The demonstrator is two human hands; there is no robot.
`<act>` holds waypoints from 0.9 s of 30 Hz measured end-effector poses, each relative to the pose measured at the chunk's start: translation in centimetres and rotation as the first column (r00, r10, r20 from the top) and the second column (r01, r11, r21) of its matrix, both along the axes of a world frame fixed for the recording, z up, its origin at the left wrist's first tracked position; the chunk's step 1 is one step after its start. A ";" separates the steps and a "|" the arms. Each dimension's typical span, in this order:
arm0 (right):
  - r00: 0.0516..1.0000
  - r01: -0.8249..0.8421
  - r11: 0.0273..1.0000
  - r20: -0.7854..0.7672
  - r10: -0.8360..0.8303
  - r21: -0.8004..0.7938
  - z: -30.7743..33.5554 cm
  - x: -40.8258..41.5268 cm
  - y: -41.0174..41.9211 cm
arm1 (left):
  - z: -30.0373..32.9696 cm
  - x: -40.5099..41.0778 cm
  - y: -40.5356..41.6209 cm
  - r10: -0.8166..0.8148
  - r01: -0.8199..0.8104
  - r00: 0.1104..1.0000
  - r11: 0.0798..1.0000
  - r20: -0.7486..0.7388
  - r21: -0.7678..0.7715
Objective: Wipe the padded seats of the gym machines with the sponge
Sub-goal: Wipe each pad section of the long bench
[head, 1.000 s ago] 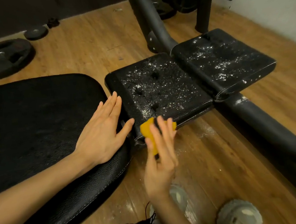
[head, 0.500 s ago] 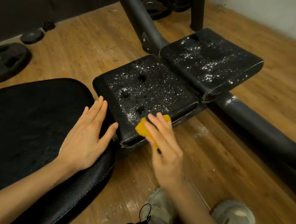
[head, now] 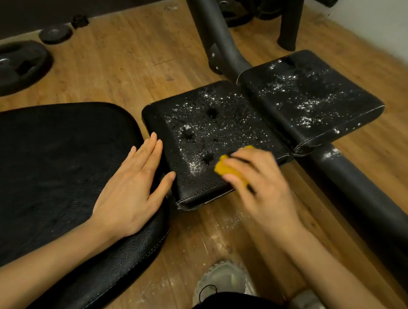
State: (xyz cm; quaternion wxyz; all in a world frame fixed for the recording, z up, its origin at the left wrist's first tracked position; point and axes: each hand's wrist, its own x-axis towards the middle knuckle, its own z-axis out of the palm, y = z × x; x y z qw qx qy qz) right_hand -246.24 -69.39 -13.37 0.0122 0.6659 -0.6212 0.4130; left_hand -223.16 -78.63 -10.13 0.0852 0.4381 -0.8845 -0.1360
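My right hand (head: 261,189) grips a yellow sponge (head: 230,170) and presses it on the near edge of the middle seat pad (head: 211,139), which is speckled with white powder. My left hand (head: 130,190) lies flat and open on the large pad (head: 54,169) to the left. The sponge looks soft, light and squashy; I judge a fingertip hold across its top works best.

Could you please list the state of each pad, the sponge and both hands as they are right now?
Large seat: no white powder visible.
Middle pad: speckled with white powder, dented.
Far pad: speckled with white powder.
Sponge: held, on the middle pad's near edge.
Right hand: grips the sponge.
Left hand: flat on the large seat, fingers straight.
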 end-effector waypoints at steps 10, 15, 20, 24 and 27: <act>0.984 -0.166 0.984 -0.060 0.170 0.059 1.0 4.3 -0.4 | -0.5 0.3 -0.3 -0.049 0.049 0.999 0.998 -0.016 -0.040; 0.997 0.061 0.986 0.034 -0.067 0.157 1.9 2.3 -0.1 | -0.7 0.3 -0.2 -0.058 0.055 0.997 0.996 -0.042 -0.069; 0.975 -0.208 0.953 -0.031 0.220 0.222 2.1 6.5 -1.0 | -0.7 0.4 -0.6 -0.064 0.062 0.992 0.998 -0.113 -0.023; 0.993 -0.079 0.948 -0.054 0.100 0.309 3.3 6.0 -4.9 | -0.1 0.7 -2.1 -0.060 0.064 0.989 0.998 -0.139 0.026; 0.973 -0.155 0.904 -0.099 0.210 0.398 4.0 5.5 -0.8 | -0.5 1.2 -3.3 -0.068 0.065 0.994 0.997 -0.085 -0.037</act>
